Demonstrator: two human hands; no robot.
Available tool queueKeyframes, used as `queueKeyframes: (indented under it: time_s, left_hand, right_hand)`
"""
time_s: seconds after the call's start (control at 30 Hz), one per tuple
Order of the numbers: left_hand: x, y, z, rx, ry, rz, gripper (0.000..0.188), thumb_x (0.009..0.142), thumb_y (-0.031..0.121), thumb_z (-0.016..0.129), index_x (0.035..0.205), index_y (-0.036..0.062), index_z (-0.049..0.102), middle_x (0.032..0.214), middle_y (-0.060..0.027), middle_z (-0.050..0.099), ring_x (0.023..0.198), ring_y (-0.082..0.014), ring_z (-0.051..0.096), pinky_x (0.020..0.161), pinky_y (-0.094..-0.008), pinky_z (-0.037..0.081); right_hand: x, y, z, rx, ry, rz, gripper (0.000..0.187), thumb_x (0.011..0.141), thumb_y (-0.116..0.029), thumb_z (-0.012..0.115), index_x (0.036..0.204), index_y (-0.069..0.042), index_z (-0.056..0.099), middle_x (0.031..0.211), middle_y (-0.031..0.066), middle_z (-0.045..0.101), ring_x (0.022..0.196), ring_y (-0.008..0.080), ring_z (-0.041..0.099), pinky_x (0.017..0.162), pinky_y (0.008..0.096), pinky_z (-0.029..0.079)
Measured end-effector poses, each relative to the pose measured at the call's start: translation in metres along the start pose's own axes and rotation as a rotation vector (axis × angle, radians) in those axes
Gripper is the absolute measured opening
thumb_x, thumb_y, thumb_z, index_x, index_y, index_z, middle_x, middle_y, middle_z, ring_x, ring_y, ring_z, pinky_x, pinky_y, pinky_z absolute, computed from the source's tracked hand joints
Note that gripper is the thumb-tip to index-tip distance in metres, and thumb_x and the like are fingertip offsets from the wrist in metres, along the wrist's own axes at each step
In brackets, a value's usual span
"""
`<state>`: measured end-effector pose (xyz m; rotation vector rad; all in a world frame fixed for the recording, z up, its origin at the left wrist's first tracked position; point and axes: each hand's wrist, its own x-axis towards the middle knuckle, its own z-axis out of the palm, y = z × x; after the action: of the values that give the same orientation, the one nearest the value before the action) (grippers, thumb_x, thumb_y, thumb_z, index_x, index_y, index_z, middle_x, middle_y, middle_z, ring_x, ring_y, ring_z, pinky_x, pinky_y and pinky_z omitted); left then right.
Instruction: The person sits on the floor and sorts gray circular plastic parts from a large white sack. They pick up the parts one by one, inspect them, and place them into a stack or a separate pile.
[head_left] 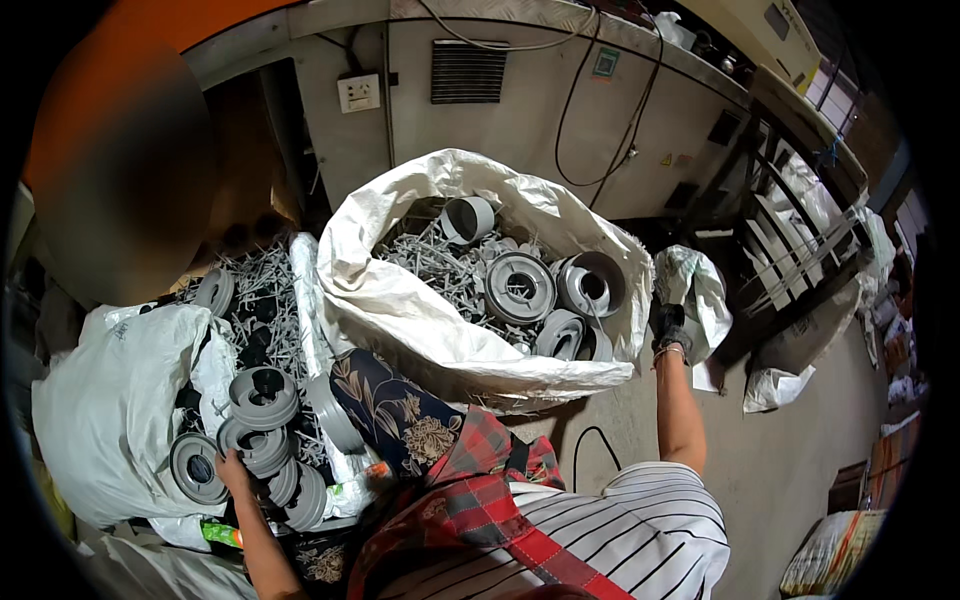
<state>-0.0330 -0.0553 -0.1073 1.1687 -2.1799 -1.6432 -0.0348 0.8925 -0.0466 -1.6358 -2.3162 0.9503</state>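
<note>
My left hand [232, 470] reaches low on the left into a pile of grey round plastic parts [262, 395] and touches one of them; I cannot tell whether it grips it. My right hand [668, 325], in a dark glove, is stretched forward and closed on the rim of a white woven sack [695, 290] at the right. Between both hands stands a big open white sack [400, 300] holding grey round parts [520, 288] and thin grey plastic scraps.
A second white sack [110, 410] of scraps and parts lies at the left. Behind stands a beige machine cabinet [520, 120] with cables and a wall socket. A metal rack [790, 240] is at the right. A black cable [590, 445] lies on the concrete floor.
</note>
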Motion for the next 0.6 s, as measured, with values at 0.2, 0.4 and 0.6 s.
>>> queueKeyframes:
  time_s: [0.2, 0.4, 0.6]
  left_hand:
    - [-0.022, -0.007, 0.022, 0.571, 0.361, 0.750, 0.050, 0.073, 0.017, 0.064, 0.116, -0.0059, 0.052, 0.112, -0.0266, 0.054, 0.113, -0.0408, 0.045, 0.099, -0.0435, 0.033]
    - [-0.100, 0.046, 0.012, 0.879, -0.016, 0.959, 0.054, 0.065, 0.029, 0.074, 0.107, -0.0002, 0.058, 0.105, -0.0163, 0.057, 0.105, -0.0326, 0.046, 0.097, -0.0441, 0.032]
    - [-0.101, 0.048, 0.002, 0.975, -0.100, 0.969, 0.071, 0.048, 0.029, 0.083, 0.108, 0.0008, 0.058, 0.106, -0.0131, 0.058, 0.107, -0.0319, 0.047, 0.098, -0.0436, 0.031]
  right_hand:
    - [0.050, -0.086, -0.033, -0.471, 0.370, -0.842, 0.044, 0.087, -0.030, 0.044, 0.131, -0.023, 0.044, 0.115, 0.0208, 0.057, 0.101, 0.0399, 0.057, 0.084, 0.0494, 0.045]
    - [-0.110, -0.304, -0.061, -0.630, 0.197, -0.856, 0.047, 0.090, -0.045, 0.040, 0.128, -0.019, 0.046, 0.117, 0.0195, 0.056, 0.100, 0.0381, 0.057, 0.085, 0.0465, 0.045]
    - [-0.040, -0.530, -0.074, 1.023, -0.567, -0.977, 0.012, 0.088, -0.019, 0.056, 0.094, -0.010, 0.061, 0.089, 0.0111, 0.061, 0.074, 0.0244, 0.059, 0.060, 0.0322, 0.048]
